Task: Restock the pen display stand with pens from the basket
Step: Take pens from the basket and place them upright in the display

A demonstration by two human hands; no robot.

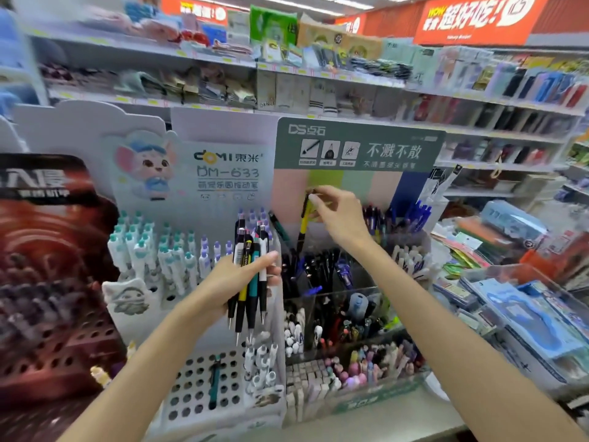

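Near the centre of the frame, the left hand (245,279) has its grip curled round a bunch of pens (248,275), tips pointing down, caps up; white, yellow, teal and black barrels show. The bunch hangs in front of the white pen display stand (197,387), whose lower tier of round holes sits at lower centre with one teal pen (214,382) standing in a hole.

Higher and right of centre, the right hand (338,215) pinches the top of a yellow-and-black pen (303,223) between fingertips; the pen is upright, its lower end down among dark pens in the green-headed display (357,145) with pastel stripes.

White pens with teal and purple caps (159,250) fill the upper tiers at left. A dark red stand (54,282) occupies the left edge. Store shelves (318,74) of packaged goods run across the top. Blue packages (526,314) lie at right. No basket is in view.
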